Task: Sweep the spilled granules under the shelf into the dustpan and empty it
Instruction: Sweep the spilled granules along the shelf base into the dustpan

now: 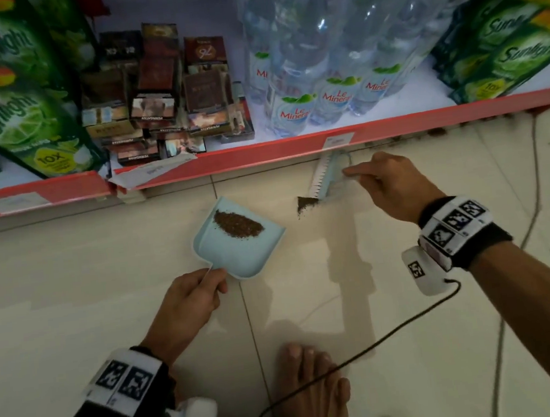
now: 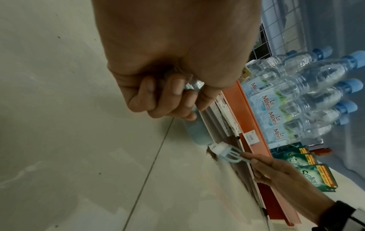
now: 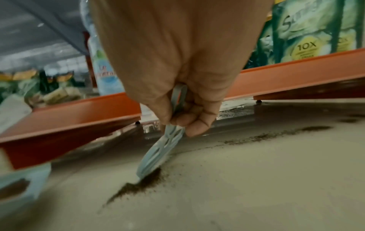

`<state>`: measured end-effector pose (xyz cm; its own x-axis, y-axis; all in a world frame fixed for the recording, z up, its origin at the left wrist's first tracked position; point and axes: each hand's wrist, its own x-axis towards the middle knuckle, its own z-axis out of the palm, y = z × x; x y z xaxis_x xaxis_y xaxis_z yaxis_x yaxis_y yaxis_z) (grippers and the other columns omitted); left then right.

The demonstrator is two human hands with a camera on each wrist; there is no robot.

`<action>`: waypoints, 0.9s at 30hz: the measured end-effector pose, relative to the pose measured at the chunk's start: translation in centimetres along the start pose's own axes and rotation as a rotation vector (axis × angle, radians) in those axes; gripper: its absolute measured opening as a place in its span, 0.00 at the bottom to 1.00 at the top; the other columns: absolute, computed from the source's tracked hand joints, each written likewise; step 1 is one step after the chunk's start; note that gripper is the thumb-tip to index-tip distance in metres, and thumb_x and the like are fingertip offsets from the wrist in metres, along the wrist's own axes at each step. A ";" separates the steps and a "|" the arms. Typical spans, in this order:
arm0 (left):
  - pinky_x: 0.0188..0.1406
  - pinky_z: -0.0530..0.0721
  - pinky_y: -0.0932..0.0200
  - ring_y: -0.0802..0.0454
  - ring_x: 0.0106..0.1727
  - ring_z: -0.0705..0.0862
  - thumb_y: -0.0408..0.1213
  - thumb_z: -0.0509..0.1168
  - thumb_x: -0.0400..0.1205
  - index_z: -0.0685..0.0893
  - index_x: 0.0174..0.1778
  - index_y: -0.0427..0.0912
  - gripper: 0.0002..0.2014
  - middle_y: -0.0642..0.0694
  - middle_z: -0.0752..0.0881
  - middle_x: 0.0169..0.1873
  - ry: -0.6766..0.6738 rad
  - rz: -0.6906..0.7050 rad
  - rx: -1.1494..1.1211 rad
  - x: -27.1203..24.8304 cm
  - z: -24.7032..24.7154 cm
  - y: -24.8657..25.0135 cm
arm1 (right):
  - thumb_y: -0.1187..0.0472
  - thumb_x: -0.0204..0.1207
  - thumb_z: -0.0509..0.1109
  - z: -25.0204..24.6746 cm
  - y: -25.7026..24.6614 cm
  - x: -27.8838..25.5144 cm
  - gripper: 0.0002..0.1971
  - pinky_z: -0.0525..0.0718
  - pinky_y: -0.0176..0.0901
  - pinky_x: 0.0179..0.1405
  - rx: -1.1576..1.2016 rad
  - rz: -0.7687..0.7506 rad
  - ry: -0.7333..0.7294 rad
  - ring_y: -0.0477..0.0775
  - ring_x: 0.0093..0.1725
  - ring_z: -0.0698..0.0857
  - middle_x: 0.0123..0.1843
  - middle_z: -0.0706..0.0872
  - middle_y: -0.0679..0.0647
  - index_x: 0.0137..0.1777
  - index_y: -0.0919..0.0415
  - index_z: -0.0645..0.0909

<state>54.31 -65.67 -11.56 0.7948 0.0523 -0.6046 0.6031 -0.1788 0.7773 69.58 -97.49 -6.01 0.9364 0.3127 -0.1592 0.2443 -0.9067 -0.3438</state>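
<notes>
A light blue dustpan (image 1: 237, 249) lies on the floor tiles with a band of dark brown granules (image 1: 238, 225) in it. My left hand (image 1: 191, 297) grips its handle (image 2: 189, 87) at the near end. My right hand (image 1: 378, 181) pinches the handle of a small light blue brush (image 1: 322, 176) whose white bristles touch a small heap of granules (image 1: 305, 205) right of the pan. In the right wrist view the brush (image 3: 158, 153) stands in that heap (image 3: 146, 181), and a thin trail of granules (image 3: 276, 136) runs along the shelf's foot.
A red-edged bottom shelf (image 1: 261, 150) runs across the back, with green detergent pouches (image 1: 12, 109), stacked packets (image 1: 162, 94) and water bottles (image 1: 314, 70). A bare foot (image 1: 314, 382) and a black cable (image 1: 380, 342) lie on the tiles near me.
</notes>
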 end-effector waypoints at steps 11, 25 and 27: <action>0.13 0.62 0.70 0.61 0.15 0.65 0.43 0.63 0.85 0.80 0.25 0.45 0.21 0.54 0.69 0.15 -0.098 0.042 0.010 2.1 -0.2 -1.3 | 0.68 0.82 0.66 1.7 -2.8 1.3 0.12 0.75 0.36 0.55 0.059 -0.076 -0.162 0.63 0.54 0.86 0.54 0.89 0.64 0.60 0.62 0.89; 0.15 0.63 0.71 0.60 0.16 0.66 0.46 0.63 0.84 0.80 0.24 0.48 0.21 0.54 0.68 0.16 -0.251 0.106 0.053 4.6 1.9 1.4 | 0.72 0.82 0.64 -1.5 -1.8 0.1 0.10 0.77 0.36 0.49 0.194 -0.071 -0.042 0.50 0.45 0.84 0.50 0.87 0.57 0.58 0.68 0.85; 0.16 0.62 0.70 0.60 0.17 0.65 0.46 0.63 0.84 0.80 0.24 0.48 0.20 0.54 0.68 0.17 -0.237 0.086 0.052 4.3 2.2 1.0 | 0.71 0.83 0.63 -0.4 -2.4 0.9 0.13 0.79 0.39 0.52 0.193 -0.084 -0.109 0.58 0.46 0.86 0.52 0.86 0.62 0.62 0.67 0.84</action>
<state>58.17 -67.81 -13.71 0.8012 -0.1957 -0.5655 0.5252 -0.2229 0.8213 69.89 -95.15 -4.92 0.8796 0.4228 -0.2179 0.2577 -0.8087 -0.5288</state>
